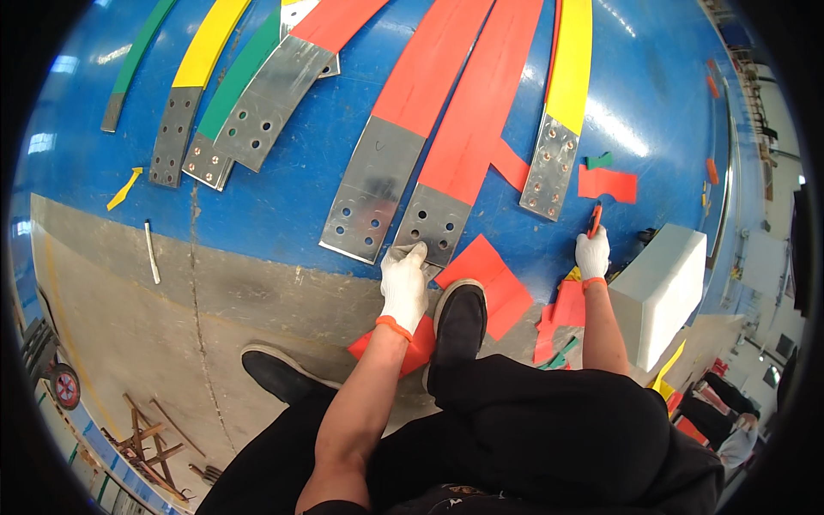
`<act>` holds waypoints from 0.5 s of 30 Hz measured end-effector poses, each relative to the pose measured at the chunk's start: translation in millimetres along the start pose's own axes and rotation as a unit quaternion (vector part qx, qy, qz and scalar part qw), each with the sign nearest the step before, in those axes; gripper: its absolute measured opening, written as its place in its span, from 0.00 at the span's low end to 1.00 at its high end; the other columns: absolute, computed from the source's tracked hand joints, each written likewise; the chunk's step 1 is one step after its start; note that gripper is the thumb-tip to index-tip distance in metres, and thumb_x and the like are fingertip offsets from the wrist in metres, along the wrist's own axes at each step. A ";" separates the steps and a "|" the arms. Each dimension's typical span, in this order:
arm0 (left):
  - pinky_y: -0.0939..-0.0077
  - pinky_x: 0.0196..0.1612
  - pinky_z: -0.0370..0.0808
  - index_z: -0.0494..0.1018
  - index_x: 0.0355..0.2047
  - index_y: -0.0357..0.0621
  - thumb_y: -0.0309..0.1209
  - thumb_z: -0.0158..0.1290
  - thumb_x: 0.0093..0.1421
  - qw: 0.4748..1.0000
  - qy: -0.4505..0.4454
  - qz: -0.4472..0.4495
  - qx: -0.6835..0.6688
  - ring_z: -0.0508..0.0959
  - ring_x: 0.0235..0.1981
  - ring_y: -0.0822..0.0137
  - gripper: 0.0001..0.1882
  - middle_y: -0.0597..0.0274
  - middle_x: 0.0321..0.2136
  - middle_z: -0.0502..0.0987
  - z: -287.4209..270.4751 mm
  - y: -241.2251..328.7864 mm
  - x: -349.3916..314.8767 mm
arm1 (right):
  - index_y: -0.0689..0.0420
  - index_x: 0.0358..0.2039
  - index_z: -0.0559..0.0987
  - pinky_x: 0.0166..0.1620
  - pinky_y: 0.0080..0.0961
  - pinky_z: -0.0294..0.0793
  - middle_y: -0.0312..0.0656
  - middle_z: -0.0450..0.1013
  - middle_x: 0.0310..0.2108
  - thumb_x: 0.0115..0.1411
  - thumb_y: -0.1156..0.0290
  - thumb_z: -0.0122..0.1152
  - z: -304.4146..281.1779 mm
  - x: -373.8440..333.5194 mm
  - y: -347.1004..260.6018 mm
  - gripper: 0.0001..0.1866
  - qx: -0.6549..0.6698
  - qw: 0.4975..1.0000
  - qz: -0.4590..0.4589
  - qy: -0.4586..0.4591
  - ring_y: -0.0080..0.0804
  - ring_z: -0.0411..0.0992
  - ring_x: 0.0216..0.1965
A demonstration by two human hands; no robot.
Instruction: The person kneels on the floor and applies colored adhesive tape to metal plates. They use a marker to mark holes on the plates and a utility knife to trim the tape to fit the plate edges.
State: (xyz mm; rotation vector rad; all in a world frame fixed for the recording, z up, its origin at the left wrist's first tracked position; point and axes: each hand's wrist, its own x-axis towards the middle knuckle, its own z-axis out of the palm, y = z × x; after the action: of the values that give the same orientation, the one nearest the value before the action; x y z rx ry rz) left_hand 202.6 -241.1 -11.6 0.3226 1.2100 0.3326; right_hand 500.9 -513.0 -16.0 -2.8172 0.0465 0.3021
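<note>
My left hand (403, 281), in a white glove with an orange cuff, is closed on the near end of a flat metal busbar (433, 221). That bar wears a red sleeve (485, 112) and has punched holes in its bare grey end. Beside it on the left lies another red-sleeved busbar (373, 180). To the right, my gloved right hand (592, 255) is wrapped round a slim red-handled tool (595, 220), pointing away from me; its exact kind is unclear. A red sleeve scrap (608, 184) and a small green scrap (599, 160) lie just beyond the tool.
Yellow-sleeved (176, 129) and green-sleeved (125, 77) busbars lie on the blue floor. Red offcuts (487, 287) surround my shoe (457, 324). A pale block (661, 287) stands right of my right hand. Another person (717, 408) is at the lower right.
</note>
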 end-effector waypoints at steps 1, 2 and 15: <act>0.68 0.40 0.81 0.77 0.44 0.36 0.28 0.60 0.68 1.000 0.008 0.005 0.011 0.81 0.36 0.65 0.09 0.55 0.38 0.81 -1.0 -2.9 0.3 | 0.61 0.55 0.75 0.31 0.37 0.80 0.49 0.77 0.29 0.63 0.72 0.56 -2.6 -2.3 -1.3 0.20 0.108 0.993 0.039 -0.035 0.39 0.79 0.25; 0.68 0.41 0.81 0.77 0.44 0.37 0.29 0.61 0.68 1.000 0.014 0.010 0.022 0.81 0.37 0.65 0.09 0.55 0.39 0.82 -3.5 -7.1 3.8 | 0.62 0.49 0.75 0.23 0.30 0.71 0.41 0.73 0.22 0.64 0.74 0.52 -5.1 -5.8 -4.2 0.14 0.220 0.974 0.032 -0.040 0.28 0.70 0.16; 0.66 0.47 0.76 0.82 0.44 0.30 0.38 0.65 0.66 0.972 0.075 0.094 0.201 0.81 0.38 0.64 0.18 0.53 0.38 0.85 -7.0 -4.3 3.2 | 0.62 0.54 0.75 0.30 0.23 0.75 0.36 0.75 0.33 0.68 0.73 0.61 25.8 -183.9 -149.0 0.15 0.286 0.898 -0.020 -0.335 0.20 0.73 0.26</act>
State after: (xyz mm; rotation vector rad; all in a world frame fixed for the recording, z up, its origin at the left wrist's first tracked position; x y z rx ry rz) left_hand 197.3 -243.2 -18.4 0.7795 1.3976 0.2767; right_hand 325.5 -363.2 43.4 -2.0068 -0.0658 1.0392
